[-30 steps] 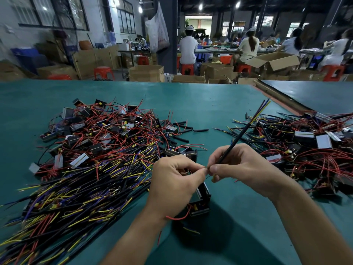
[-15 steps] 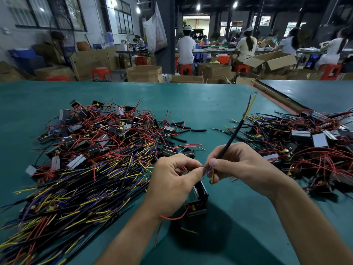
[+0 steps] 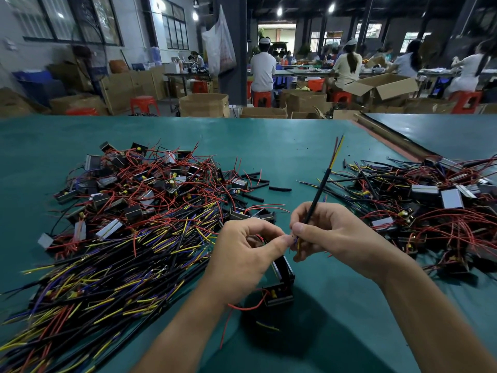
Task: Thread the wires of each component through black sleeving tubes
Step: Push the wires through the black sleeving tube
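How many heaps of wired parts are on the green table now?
2. One big heap lies beside the left hand; the other heap lies at the table's right edge. A single part sits apart below that hand; more may be hidden.

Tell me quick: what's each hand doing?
Left hand: pinches the wires.
Right hand: grips the tube.

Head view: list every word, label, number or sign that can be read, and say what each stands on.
No text can be read.
On the hanging bag: reddish print, too blurred.
On the boxes: no legible print.
On the components: silver faces, any marks too small.
On the sleeve in the right hand and the wires pinched by the left hand: no print shows.
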The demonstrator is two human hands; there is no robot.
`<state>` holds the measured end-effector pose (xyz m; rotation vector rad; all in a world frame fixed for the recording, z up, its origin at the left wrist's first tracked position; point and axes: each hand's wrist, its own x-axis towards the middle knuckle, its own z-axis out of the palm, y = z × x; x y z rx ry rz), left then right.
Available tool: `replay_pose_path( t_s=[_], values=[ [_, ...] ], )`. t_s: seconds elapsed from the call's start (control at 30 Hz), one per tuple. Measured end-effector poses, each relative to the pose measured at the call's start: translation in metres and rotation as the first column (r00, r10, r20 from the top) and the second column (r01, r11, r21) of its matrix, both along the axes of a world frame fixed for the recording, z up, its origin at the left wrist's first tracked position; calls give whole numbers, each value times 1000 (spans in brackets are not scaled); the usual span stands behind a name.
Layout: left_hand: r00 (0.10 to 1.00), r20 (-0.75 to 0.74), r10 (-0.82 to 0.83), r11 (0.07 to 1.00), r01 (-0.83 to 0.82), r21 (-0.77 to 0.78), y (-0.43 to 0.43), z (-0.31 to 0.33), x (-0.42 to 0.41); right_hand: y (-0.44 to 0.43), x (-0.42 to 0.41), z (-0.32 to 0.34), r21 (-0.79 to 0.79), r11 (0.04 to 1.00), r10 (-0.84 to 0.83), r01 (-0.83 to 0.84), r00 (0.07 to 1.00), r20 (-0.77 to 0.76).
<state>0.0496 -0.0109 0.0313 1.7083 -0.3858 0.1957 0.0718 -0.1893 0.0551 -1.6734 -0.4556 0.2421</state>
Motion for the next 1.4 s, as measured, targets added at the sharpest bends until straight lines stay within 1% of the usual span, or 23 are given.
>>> replay_pose_path(
  t_s=[0.17,0.3,0.43,0.57,0.67,0.8,0.93,1.2,1.4],
  values=[
    [996,50,78,996,-79,29,-1,-3,1,0,0,-1,-3,1000,-12,12,1000,13],
    [992,82,91,994,-95,50,0,-4,1,0,1,-1,5,1000,5,-5,1000,0],
    [979,191,73,992,-91,85,0,-5,1,0,0,-2,49,999,6,-5,1000,-28],
    [949,305,78,984,-122,128,1,-5,-1,0,1,-2,100,995,-1,13,993,-114],
    [927,364,88,981,-145,132,1,-5,-2,0,2,-2,109,994,2,16,986,-164],
    [895,433,103,965,-196,176,0,-4,-3,-2,4,-2,78,996,-24,37,987,-156],
    [852,517,82,941,-237,241,1,-3,-3,-3,3,-1,100,995,8,9,985,-175],
    [827,556,81,930,-264,257,2,-4,-4,-4,3,0,140,989,91,-56,962,-258],
    [855,506,112,944,-251,215,0,-2,-6,-5,5,-3,179,981,129,-80,951,-282]
  ],
)
